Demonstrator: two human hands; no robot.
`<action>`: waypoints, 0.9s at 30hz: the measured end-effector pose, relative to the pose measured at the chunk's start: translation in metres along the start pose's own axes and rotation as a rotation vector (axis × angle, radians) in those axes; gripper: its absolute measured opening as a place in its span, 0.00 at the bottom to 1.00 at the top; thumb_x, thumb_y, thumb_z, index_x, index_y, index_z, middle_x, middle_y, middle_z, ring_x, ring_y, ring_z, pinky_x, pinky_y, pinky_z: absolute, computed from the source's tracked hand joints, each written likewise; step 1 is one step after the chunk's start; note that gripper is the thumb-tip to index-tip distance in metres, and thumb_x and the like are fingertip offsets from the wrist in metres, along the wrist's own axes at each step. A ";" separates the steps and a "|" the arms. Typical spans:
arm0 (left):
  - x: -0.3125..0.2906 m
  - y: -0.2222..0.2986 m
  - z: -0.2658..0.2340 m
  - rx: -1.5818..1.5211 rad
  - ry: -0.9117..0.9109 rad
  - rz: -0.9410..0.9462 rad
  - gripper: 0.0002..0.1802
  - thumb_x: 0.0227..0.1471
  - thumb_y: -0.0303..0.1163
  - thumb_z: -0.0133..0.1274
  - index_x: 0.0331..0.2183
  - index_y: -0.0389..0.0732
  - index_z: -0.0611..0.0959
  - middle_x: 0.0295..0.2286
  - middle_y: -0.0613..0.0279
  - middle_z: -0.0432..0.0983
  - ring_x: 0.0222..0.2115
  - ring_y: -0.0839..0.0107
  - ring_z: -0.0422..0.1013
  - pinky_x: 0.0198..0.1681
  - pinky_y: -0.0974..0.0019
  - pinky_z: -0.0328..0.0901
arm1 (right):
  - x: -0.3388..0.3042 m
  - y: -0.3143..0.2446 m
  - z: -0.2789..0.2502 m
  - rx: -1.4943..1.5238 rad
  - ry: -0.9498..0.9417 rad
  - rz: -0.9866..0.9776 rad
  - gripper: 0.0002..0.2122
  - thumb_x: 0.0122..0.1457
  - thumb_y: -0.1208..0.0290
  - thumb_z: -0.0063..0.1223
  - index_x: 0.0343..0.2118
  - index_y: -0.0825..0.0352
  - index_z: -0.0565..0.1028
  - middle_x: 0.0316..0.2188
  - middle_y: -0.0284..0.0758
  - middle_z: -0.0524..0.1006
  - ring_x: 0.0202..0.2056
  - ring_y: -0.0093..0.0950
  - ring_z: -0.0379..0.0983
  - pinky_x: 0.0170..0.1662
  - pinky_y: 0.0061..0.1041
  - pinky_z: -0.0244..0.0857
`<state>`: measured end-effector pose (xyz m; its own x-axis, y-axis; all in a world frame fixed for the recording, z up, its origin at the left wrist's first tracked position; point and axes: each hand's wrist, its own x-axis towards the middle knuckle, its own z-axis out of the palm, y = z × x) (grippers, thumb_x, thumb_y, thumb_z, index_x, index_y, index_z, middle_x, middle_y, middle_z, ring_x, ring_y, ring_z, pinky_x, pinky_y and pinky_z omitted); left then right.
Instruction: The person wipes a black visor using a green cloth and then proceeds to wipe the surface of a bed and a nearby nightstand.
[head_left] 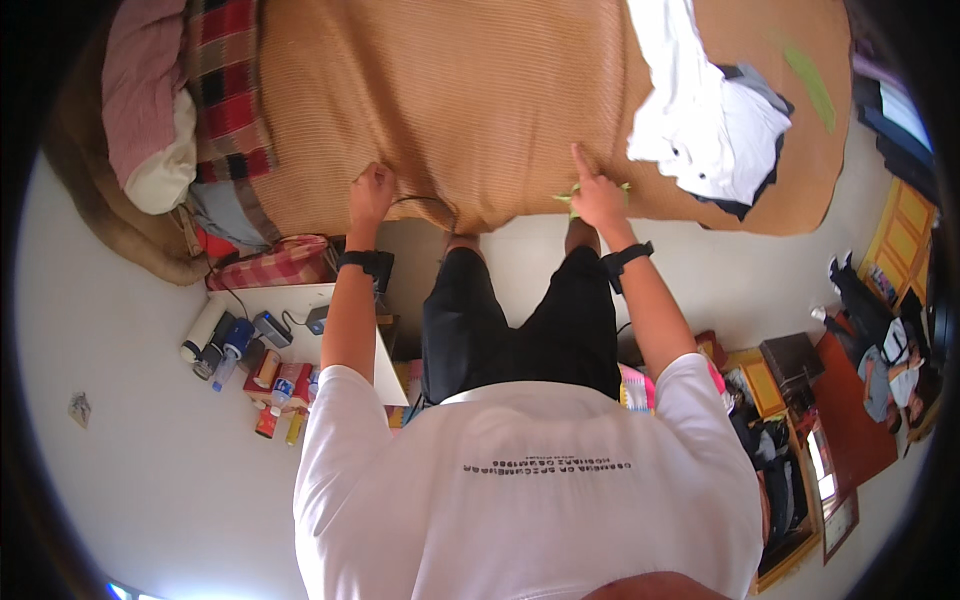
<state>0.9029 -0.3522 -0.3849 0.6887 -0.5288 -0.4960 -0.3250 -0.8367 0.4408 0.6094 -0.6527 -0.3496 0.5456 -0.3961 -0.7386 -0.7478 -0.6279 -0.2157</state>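
Observation:
A ribbed brown mat [480,110] covers the bed in front of me. My left hand [373,190] is closed over the mat's near edge; what its fingers hold, if anything, is hidden. Beside it a thin dark curved line [425,200] runs along the mat's edge, either a cord or a fold. My right hand [601,200] lies by the same edge with its index finger stretched forward and the others curled. Light green material [564,199] sticks out on both sides of the curled fingers. A white garment [705,130] lies on darker clothing to the right.
A similar green strip [810,88] lies at the far right of the bed. Folded bedding [150,110] and a checked cloth [228,90] are at the left. Bottles [232,345] and boxes crowd a white table [300,295]. A person [890,350] is at the right.

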 end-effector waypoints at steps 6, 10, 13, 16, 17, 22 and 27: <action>0.042 -0.093 -0.043 0.152 0.161 -0.242 0.45 0.53 0.53 0.54 0.61 0.37 0.55 0.60 0.39 0.50 0.58 0.38 0.52 0.56 0.42 0.57 | 0.047 -0.120 0.045 0.054 -0.232 -0.002 0.46 0.49 0.69 0.48 0.68 0.56 0.33 0.34 0.51 0.79 0.33 0.50 0.76 0.37 0.42 0.70; 0.030 -0.142 -0.054 0.055 0.088 -0.309 0.64 0.46 0.65 0.55 0.65 0.38 0.39 0.65 0.42 0.29 0.65 0.41 0.33 0.65 0.43 0.42 | 0.056 -0.195 0.056 0.215 -0.330 0.167 0.47 0.50 0.66 0.47 0.66 0.64 0.28 0.38 0.57 0.77 0.37 0.52 0.76 0.43 0.44 0.70; 0.015 -0.187 -0.054 0.100 0.341 -0.064 0.64 0.45 0.67 0.54 0.65 0.37 0.41 0.65 0.42 0.33 0.65 0.43 0.36 0.65 0.46 0.44 | 0.050 -0.222 0.052 0.200 -0.282 0.134 0.47 0.50 0.66 0.47 0.63 0.78 0.27 0.39 0.59 0.76 0.40 0.52 0.75 0.45 0.43 0.69; 0.031 -0.172 -0.058 0.178 0.216 -0.120 0.61 0.49 0.63 0.53 0.65 0.37 0.40 0.66 0.45 0.34 0.66 0.48 0.37 0.66 0.51 0.45 | 0.056 -0.173 0.063 0.160 -0.149 0.124 0.43 0.49 0.65 0.48 0.66 0.73 0.40 0.40 0.57 0.77 0.41 0.52 0.75 0.46 0.43 0.69; 0.022 -0.178 -0.057 0.191 0.224 -0.130 0.61 0.49 0.63 0.53 0.65 0.37 0.40 0.66 0.45 0.34 0.66 0.48 0.37 0.66 0.51 0.45 | 0.052 -0.154 0.069 0.087 -0.140 0.070 0.40 0.49 0.66 0.49 0.66 0.71 0.46 0.39 0.56 0.77 0.41 0.51 0.75 0.46 0.43 0.69; 0.020 -0.173 -0.126 0.054 0.064 -0.341 0.38 0.54 0.51 0.51 0.60 0.41 0.65 0.56 0.42 0.62 0.55 0.45 0.61 0.57 0.49 0.59 | 0.074 -0.129 0.011 0.254 0.077 0.064 0.31 0.50 0.71 0.46 0.62 0.60 0.61 0.39 0.57 0.76 0.39 0.52 0.75 0.45 0.45 0.68; 0.006 -0.220 -0.173 0.193 0.571 -0.329 0.26 0.53 0.48 0.52 0.48 0.40 0.76 0.45 0.43 0.71 0.45 0.47 0.69 0.48 0.43 0.64 | 0.092 -0.126 -0.047 0.528 0.107 0.258 0.37 0.53 0.71 0.43 0.68 0.57 0.45 0.34 0.56 0.77 0.34 0.48 0.77 0.42 0.42 0.69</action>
<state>1.0907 -0.1460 -0.3551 0.9879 -0.1293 -0.0860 -0.1135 -0.9793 0.1676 0.7717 -0.6416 -0.3607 0.3355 -0.5745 -0.7466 -0.9333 -0.0950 -0.3463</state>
